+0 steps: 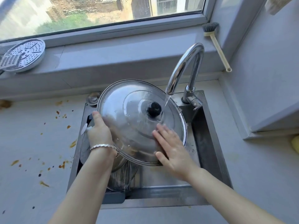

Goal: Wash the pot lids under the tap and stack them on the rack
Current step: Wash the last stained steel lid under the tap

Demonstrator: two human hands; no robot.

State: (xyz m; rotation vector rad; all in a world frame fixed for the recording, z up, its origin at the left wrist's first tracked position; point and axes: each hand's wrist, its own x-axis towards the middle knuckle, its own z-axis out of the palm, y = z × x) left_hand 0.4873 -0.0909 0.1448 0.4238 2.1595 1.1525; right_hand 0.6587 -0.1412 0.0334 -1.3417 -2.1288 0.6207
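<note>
A large steel pot lid (129, 110) with a black knob (153, 109) is held tilted over the sink (208, 143). Water runs from the curved tap (184, 68) onto the lid beside the knob. My left hand (98, 128) grips the lid's left rim, thumb on top. My right hand (171, 147) lies flat with fingers spread on the lid's lower right surface. Brown grime shows near the lid's lower edge. Below the held lid, more lids (121, 177) lie in the sink, partly hidden.
A perforated steamer plate (24, 54) leans on the window ledge at the left. A dish brush (215, 44) lies at the ledge's right end. Orange-brown food splatters (63, 164) dot the counter left of the sink. A yellow object (295, 143) sits at the right edge.
</note>
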